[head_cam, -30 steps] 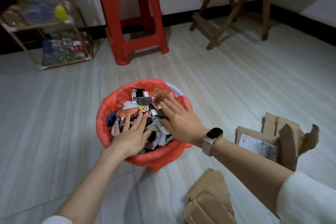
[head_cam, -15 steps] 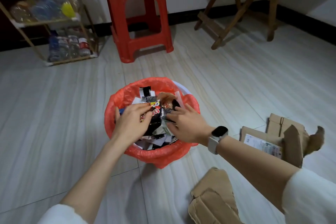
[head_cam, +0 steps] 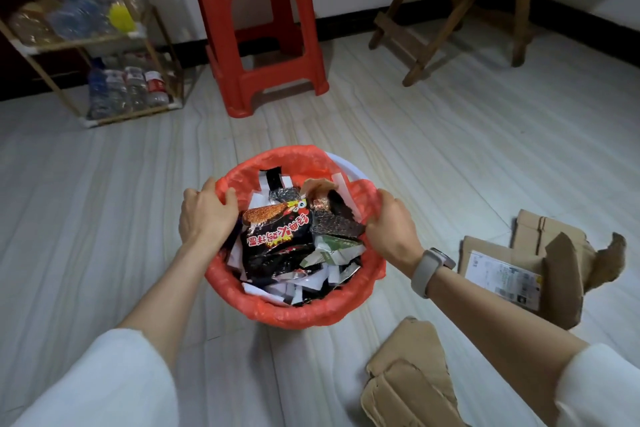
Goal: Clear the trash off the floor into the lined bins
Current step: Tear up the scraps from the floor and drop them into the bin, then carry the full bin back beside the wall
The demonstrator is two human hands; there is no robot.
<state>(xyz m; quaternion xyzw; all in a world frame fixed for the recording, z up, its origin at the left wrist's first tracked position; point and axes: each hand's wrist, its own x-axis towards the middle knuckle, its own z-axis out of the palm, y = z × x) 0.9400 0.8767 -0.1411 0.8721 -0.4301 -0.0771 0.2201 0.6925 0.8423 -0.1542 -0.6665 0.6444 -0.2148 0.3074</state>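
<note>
Fingers (head_cam: 231,199) of both hands now off wrappers (head_cam: 277,239), pinching red liner (head_cam: 298,314) rim

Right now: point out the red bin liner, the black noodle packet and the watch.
red bin liner (head_cam: 294,314), head view, near rim fold.
black noodle packet (head_cam: 277,246), head view, middle of the printed front.
watch (head_cam: 429,270), head view, strap on the right wrist.
</note>
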